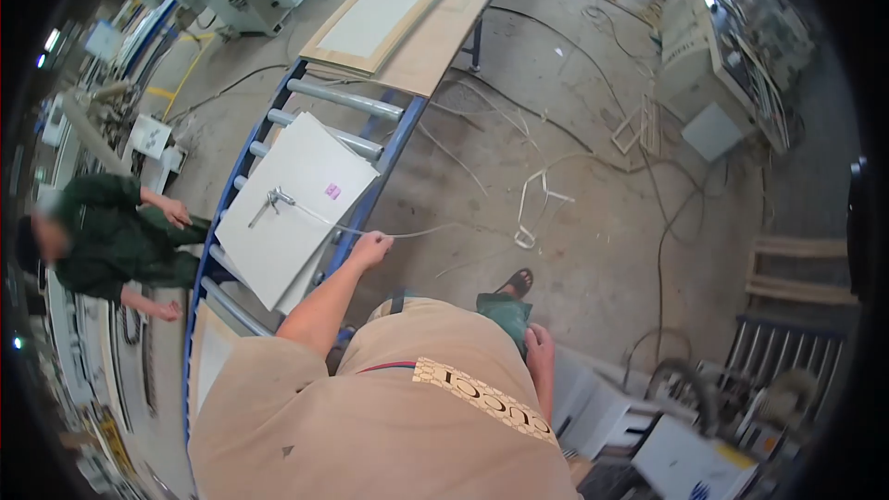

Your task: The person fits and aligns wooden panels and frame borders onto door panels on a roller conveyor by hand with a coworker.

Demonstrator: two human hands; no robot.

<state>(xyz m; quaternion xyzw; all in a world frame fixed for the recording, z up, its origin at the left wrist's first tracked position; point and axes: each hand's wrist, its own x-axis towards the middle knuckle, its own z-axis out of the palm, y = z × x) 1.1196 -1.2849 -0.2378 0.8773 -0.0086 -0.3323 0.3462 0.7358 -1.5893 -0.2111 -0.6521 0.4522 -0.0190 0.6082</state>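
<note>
My left hand (373, 248) is closed at the edge of the panel stack, its fingers around a thin pale hose (417, 233). From there the hose runs left to a metal air gun (276, 202), which lies on the top white panel (296, 157). A small pink label (332, 192) is stuck on that panel. At least one more panel lies beneath it, slightly askew. My right hand (539, 344) hangs beside my right thigh with its fingers loosely bent, and nothing shows in it.
The panels rest on a blue-framed roller conveyor (344, 111). Beyond lies a long framed panel (370, 37) on a board. A co-worker in dark green (111, 231) stands left of the conveyor. Cables and a bent white strip (525, 236) lie on the floor. Machines (718, 83) stand right.
</note>
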